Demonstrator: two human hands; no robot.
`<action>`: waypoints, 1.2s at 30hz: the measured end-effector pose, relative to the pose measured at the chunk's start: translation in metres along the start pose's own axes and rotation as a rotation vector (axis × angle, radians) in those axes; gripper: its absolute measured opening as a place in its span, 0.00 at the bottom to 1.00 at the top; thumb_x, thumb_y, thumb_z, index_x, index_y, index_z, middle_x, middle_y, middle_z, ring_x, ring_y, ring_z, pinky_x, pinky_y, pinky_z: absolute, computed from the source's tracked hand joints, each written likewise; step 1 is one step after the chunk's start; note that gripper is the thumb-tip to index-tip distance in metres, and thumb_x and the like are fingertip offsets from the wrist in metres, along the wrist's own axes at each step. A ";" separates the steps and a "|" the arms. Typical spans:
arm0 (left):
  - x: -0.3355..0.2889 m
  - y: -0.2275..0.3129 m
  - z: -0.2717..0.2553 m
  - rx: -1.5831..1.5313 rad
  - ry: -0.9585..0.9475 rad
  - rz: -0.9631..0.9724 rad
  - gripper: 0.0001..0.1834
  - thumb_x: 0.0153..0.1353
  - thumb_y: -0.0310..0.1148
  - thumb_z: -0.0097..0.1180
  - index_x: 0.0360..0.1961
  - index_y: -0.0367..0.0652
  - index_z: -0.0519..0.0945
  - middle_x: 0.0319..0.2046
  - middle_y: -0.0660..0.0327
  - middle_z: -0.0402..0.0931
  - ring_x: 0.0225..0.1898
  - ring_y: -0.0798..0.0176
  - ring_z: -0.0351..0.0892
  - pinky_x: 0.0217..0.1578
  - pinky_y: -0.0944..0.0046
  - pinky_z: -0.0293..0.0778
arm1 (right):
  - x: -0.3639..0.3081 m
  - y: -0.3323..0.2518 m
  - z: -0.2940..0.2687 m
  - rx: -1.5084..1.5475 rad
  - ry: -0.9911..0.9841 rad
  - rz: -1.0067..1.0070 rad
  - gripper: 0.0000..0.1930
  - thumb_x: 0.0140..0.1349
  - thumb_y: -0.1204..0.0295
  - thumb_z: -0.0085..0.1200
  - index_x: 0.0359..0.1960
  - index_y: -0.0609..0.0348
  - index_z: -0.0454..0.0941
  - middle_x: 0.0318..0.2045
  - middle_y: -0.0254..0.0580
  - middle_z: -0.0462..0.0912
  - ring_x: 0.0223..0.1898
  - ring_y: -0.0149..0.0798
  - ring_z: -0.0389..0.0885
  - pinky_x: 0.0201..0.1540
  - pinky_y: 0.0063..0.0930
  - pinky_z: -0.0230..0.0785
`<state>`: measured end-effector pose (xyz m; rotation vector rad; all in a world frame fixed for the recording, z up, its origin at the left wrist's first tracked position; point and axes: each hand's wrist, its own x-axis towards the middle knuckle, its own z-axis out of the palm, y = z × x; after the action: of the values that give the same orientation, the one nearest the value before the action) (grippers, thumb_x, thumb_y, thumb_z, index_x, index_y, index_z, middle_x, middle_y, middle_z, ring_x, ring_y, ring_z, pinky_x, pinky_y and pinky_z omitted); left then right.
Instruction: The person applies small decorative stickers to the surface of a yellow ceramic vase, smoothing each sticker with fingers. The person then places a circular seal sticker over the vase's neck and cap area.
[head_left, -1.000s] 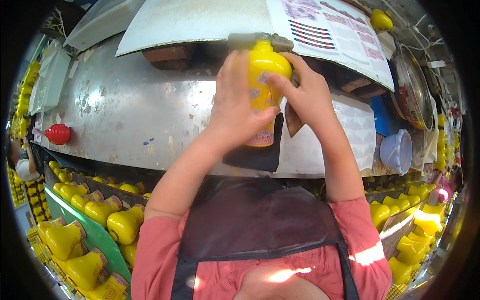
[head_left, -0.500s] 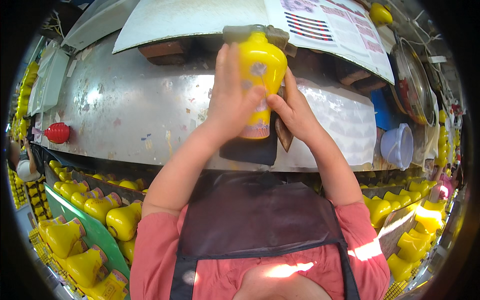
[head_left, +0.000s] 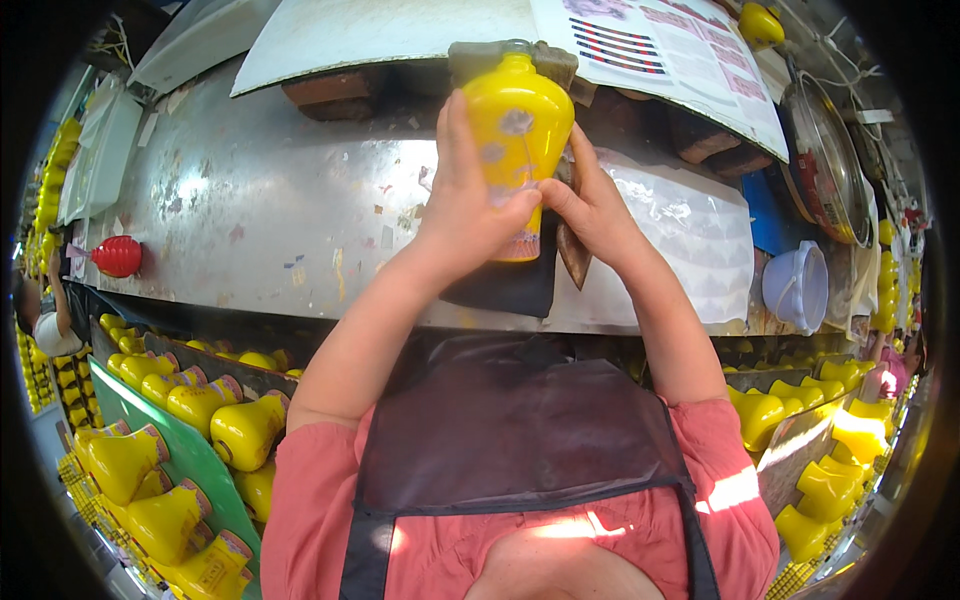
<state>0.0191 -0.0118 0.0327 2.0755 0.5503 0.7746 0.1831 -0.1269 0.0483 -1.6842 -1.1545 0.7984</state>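
Observation:
Between my two hands is a glossy yellow vase with pale flower decals and a patterned band round its foot. Its narrow neck points away from me, against a grey block-like rest. My left hand lies along the vase's left side, thumb across its lower front. On the right side my right hand grips it, thumb near the left thumb and the other fingers partly hidden behind. A dark cloth lies under the foot end, and a brown pointed piece rests beside it.
White sheets of decals cover the metal table's right part. A printed sheet lies on a raised board at the back. There are a red ribbed bulb, a lilac bucket, and several yellow vases at both sides.
My left hand, blurred before, now shows sharply against the vase. The vase's foot sits slightly farther from me. Both hands are still on it.

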 end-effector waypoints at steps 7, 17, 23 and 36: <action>-0.007 -0.008 -0.009 -0.599 -0.064 -0.184 0.50 0.73 0.41 0.55 0.81 0.40 0.34 0.78 0.50 0.46 0.78 0.52 0.49 0.75 0.55 0.50 | -0.010 -0.014 0.006 -0.128 0.134 -0.007 0.42 0.69 0.60 0.56 0.79 0.57 0.49 0.62 0.62 0.77 0.60 0.49 0.79 0.63 0.34 0.69; -0.012 -0.017 -0.004 -0.482 0.077 -0.130 0.46 0.73 0.45 0.50 0.79 0.29 0.44 0.74 0.36 0.58 0.75 0.44 0.61 0.72 0.56 0.57 | -0.010 -0.012 0.010 -0.053 0.120 -0.003 0.46 0.67 0.56 0.57 0.79 0.61 0.46 0.62 0.69 0.76 0.64 0.61 0.77 0.64 0.41 0.69; -0.014 -0.021 -0.005 -0.430 -0.038 -0.146 0.47 0.75 0.38 0.57 0.82 0.43 0.38 0.76 0.52 0.55 0.73 0.58 0.61 0.71 0.60 0.59 | -0.009 -0.021 0.021 -0.195 0.136 0.045 0.51 0.65 0.52 0.58 0.79 0.64 0.40 0.56 0.71 0.79 0.57 0.67 0.81 0.60 0.46 0.73; -0.016 -0.025 -0.003 -0.636 0.011 -0.174 0.43 0.73 0.35 0.55 0.81 0.38 0.46 0.77 0.48 0.57 0.76 0.56 0.58 0.73 0.60 0.55 | -0.010 -0.003 0.018 -0.219 0.124 -0.038 0.49 0.68 0.54 0.56 0.80 0.63 0.39 0.62 0.71 0.75 0.63 0.67 0.77 0.64 0.46 0.69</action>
<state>0.0025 -0.0062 0.0082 1.4194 0.4132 0.7405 0.1626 -0.1300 0.0449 -1.8567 -1.2183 0.5507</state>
